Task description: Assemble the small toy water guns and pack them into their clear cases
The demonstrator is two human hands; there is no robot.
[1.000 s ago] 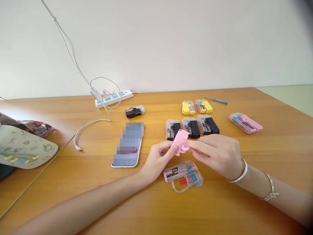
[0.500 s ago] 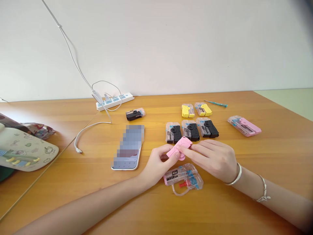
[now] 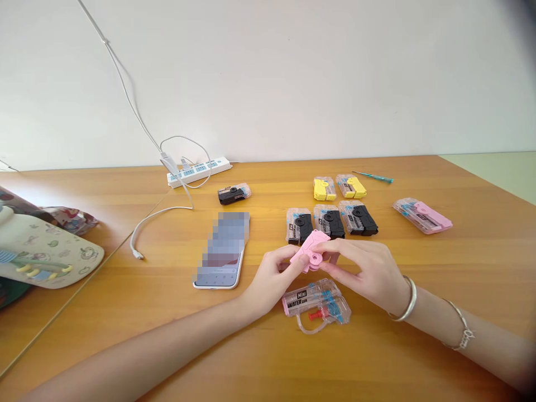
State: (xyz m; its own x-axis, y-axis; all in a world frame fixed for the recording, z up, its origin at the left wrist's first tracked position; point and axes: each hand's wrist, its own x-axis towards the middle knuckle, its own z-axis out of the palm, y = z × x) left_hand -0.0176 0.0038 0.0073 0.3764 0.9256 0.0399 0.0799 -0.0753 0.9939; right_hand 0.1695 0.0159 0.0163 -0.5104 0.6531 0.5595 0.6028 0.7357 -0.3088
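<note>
Between my two hands is a pink plastic water gun cover (image 3: 307, 245), held tilted above the table. My left hand (image 3: 274, 276) pinches its left end, thumb on top. Fingers of my right hand (image 3: 364, 268) close on its right side, by a round pink disc; their tips are partly hidden behind the part. Just below lies a clear mini water gun body (image 3: 312, 301) with a red trigger, blue inner parts and a clear trigger guard. Beyond my hands stand several black-and-clear folded water guns (image 3: 300, 226), the nearest partly covered by the pink cover.
Two yellow water guns (image 3: 324, 189) lie farther back, near a blue screwdriver (image 3: 374, 177). A pink one (image 3: 422, 215) is at right, a black one (image 3: 233, 194) at left. A phone (image 3: 221, 251), a power strip (image 3: 201, 172), a white cable (image 3: 161, 211) and a cream bag (image 3: 50, 245) occupy the left.
My right hand has shifted its fingers on the pink cover, thumb now lower beside the round disc. The cover has turned a little, showing more of the disc. The view has moved slightly.
</note>
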